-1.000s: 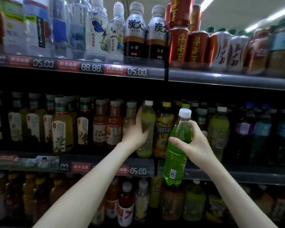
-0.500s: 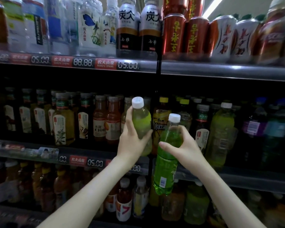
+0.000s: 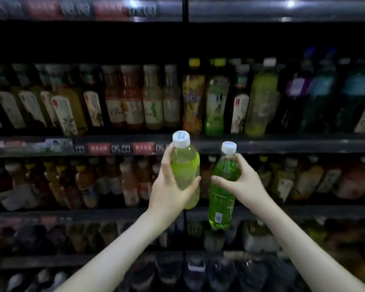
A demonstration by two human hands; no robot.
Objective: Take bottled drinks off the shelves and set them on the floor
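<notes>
My left hand [image 3: 169,192] grips a pale yellow-green bottle [image 3: 184,165] with a white cap, held upright in front of the shelves. Beside it, my right hand [image 3: 243,184] holds a darker green bottle [image 3: 222,205] with a white cap, tilted a little, its base hanging below my fingers. Both bottles are off the shelf and a small gap separates them. The floor is not in view.
Several shelves [image 3: 282,144] full of bottled drinks fill the view: tea and juice bottles [image 3: 131,98] on the row above my hands, more bottles [image 3: 89,182] behind them and dark ones lower down. Price tags [image 3: 99,149] line the shelf edge.
My left hand pulled the pale bottle off the shelf and both hands moved down and toward me with their bottles. The view tipped downward, so the top shelf left the frame.
</notes>
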